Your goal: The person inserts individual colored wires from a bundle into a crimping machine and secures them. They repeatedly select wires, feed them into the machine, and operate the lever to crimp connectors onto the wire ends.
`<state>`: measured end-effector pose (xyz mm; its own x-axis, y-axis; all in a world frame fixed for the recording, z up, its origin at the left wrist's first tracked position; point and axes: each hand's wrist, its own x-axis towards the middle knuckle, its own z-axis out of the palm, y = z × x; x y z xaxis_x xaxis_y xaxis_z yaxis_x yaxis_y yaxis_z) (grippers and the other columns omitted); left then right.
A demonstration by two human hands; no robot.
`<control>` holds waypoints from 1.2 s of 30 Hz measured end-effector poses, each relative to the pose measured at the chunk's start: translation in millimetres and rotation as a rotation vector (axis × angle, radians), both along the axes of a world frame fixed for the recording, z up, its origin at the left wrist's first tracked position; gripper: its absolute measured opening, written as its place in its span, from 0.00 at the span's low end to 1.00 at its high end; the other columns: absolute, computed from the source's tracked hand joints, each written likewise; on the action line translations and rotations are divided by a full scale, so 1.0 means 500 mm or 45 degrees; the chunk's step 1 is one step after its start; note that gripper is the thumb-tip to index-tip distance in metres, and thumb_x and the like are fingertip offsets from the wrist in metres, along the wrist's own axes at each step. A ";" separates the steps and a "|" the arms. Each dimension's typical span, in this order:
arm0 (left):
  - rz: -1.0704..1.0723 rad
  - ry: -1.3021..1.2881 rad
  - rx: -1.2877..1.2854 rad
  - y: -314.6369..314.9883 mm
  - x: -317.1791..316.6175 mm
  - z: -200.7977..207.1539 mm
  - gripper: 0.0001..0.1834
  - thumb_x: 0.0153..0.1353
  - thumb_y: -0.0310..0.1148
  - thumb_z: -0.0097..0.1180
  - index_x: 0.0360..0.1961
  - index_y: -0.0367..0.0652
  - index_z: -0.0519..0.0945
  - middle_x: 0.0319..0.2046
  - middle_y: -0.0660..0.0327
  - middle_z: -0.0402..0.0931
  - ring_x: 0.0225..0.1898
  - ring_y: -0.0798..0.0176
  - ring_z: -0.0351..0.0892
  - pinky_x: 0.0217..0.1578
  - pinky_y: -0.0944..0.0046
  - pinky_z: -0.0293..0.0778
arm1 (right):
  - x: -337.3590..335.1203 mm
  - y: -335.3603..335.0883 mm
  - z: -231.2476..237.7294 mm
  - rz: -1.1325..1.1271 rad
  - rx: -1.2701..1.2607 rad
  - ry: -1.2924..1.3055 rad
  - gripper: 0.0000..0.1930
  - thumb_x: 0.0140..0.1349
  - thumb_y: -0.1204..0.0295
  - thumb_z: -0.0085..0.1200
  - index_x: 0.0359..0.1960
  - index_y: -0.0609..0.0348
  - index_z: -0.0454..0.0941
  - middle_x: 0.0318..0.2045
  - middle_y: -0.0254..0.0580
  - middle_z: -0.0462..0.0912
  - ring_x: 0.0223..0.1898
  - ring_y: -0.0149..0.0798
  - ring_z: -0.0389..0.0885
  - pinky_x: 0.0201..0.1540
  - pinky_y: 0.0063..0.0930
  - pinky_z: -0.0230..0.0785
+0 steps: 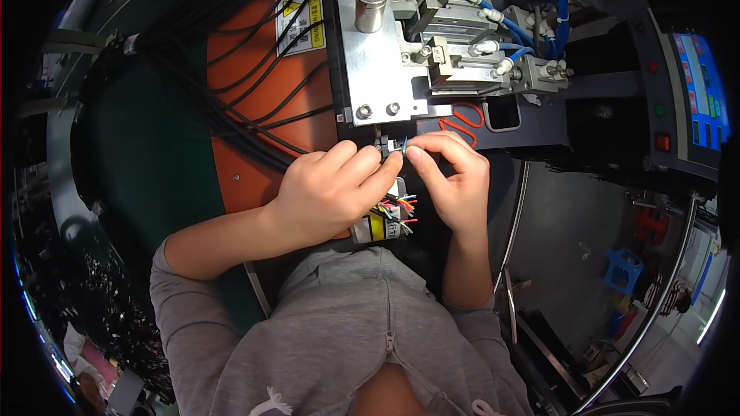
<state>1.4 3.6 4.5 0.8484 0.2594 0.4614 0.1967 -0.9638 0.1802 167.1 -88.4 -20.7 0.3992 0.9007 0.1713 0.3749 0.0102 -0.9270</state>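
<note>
Grey hoodie nearest, zip down the front. Head view: right hand pinches thin wires between thumb and forefinger, beside a small connector near the metal plate. Left hand curls, forefinger by those wires; can't tell from here what it grips. Loose wire ends between forearms; black cables cross the orange surface.

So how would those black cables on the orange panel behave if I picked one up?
Probably bendy rather than rigid: the black cables curve loosely across the orange panel. One might tug its neighbours, since they bunch closely together.
</note>
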 end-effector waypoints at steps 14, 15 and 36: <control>0.160 0.168 0.028 -0.014 0.004 -0.001 0.17 0.47 0.25 0.59 0.42 0.45 0.83 0.21 0.66 0.59 0.21 0.71 0.66 0.16 0.71 0.65 | -0.038 0.025 -0.038 -0.166 0.139 -0.253 0.03 0.50 0.80 0.56 0.23 0.63 0.74 0.22 0.42 0.75 0.27 0.41 0.72 0.30 0.30 0.65; 0.156 0.154 0.033 -0.012 0.005 0.000 0.17 0.47 0.25 0.59 0.42 0.45 0.83 0.21 0.66 0.59 0.21 0.71 0.66 0.16 0.71 0.65 | -0.036 0.023 -0.043 -0.162 0.084 -0.160 0.02 0.50 0.80 0.56 0.24 0.63 0.75 0.23 0.42 0.76 0.27 0.40 0.73 0.30 0.29 0.65; 0.243 0.331 -0.060 -0.010 -0.018 0.015 0.14 0.45 0.23 0.58 0.37 0.37 0.80 0.26 0.63 0.71 0.26 0.68 0.77 0.22 0.70 0.72 | -0.029 0.024 -0.047 -0.227 0.174 -0.059 0.05 0.47 0.82 0.60 0.26 0.63 0.77 0.26 0.40 0.80 0.30 0.38 0.78 0.36 0.27 0.69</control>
<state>-7.8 -1.4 12.1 0.8704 0.4408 0.2194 0.4180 -0.8970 0.1439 152.4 -76.2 -44.1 0.5389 0.7837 0.3088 0.4241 0.0643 -0.9033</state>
